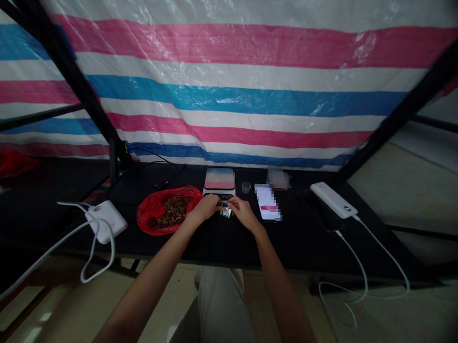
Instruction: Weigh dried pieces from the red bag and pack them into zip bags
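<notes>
Both hands are meeting just in front of the scale [219, 183]. The left hand [207, 208] and right hand [242, 211] are each pinching the small packet [225, 212], fingers closed, low over the desk [294, 239]. Keeping it level beside the red bag [147, 208] looks wise.
</notes>
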`<move>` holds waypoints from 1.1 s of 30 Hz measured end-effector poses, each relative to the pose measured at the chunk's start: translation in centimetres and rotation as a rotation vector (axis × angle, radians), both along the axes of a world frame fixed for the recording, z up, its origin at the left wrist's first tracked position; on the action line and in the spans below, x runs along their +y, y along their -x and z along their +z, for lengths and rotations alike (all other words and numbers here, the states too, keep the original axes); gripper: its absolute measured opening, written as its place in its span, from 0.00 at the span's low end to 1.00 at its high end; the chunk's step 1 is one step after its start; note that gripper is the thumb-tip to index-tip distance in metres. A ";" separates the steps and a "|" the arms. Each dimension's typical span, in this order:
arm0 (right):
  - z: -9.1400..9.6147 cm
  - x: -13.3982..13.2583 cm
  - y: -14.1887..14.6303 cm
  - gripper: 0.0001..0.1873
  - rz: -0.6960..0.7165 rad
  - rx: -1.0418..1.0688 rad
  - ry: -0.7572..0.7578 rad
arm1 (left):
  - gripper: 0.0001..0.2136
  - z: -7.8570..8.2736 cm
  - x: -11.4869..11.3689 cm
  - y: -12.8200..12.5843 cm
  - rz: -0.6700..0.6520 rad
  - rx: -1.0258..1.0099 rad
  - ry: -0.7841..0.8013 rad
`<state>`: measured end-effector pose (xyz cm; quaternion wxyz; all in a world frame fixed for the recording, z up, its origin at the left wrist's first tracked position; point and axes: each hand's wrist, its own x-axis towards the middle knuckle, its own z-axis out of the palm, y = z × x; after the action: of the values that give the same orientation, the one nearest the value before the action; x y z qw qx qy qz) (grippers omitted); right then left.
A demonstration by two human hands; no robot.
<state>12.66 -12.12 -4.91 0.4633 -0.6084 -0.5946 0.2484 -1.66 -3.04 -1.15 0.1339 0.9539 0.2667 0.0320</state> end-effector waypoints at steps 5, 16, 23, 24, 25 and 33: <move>0.1 0.2 0.9 0.07 -0.101 -0.275 -0.105 | 0.15 -0.5 -0.7 0.8 0.013 -0.042 0.016; 0.7 -1.1 2.4 0.14 -0.185 -0.468 -0.070 | 0.18 -0.2 -1.7 2.3 0.200 -0.574 0.396; 3.6 -3.8 3.9 0.18 -0.209 -0.603 -0.207 | 0.17 -1.5 -4.1 0.1 0.375 -0.950 1.070; 3.9 -4.1 4.3 0.17 -0.186 -0.607 -0.217 | 0.17 -1.5 -4.4 0.1 0.395 -0.989 1.090; 4.0 -4.5 4.6 0.16 -0.159 -0.615 -0.222 | 0.17 -1.4 -4.7 0.1 0.417 -1.021 1.104; 2.5 -5.3 5.3 0.11 -0.165 -0.659 -0.278 | 0.25 -1.9 -5.2 0.1 0.322 -0.918 1.251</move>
<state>7.41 -17.43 -2.41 0.3434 -0.6329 -0.6890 -0.0824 -1.76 -8.28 -3.02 0.7356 0.5428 0.2879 0.2854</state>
